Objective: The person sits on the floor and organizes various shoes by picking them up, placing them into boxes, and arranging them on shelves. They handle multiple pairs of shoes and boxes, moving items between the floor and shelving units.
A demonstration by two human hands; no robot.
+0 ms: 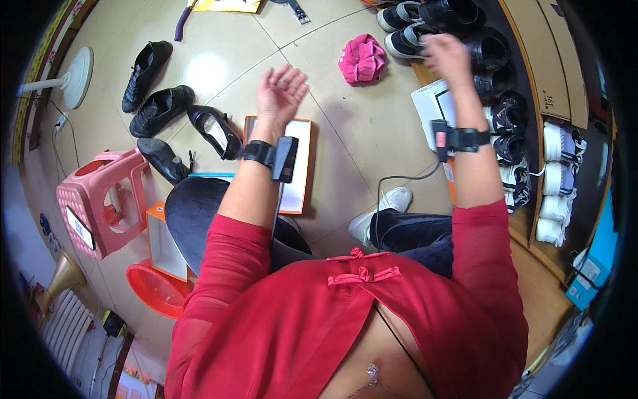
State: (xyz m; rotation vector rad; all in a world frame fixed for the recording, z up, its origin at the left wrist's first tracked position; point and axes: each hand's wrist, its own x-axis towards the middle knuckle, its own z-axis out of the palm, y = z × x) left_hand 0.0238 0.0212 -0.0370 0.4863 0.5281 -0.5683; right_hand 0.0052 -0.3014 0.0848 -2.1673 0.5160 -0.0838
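Observation:
My left hand [282, 95] is held palm up over the tiled floor, fingers slightly spread, with nothing in it. Below its wrist lies an open shoebox part [297, 164] with an orange rim and white inside. My right hand [446, 56], blurred, is over the shoe rack at the right, its fingers loosely apart with no object seen in them. Just beside those fingers is a black sneaker with a white sole [406, 42]; whether they touch it I cannot tell. A crumpled pink cloth item [363, 60] lies on the floor between my hands.
Black shoes [162, 112] lie at the left near a pink plastic stool [107, 199] with a phone [79, 227] on it. A red plastic basin [157, 289] is close by. White shoes [558, 184] fill the rack at right. A white box [433, 107] stands under my right forearm.

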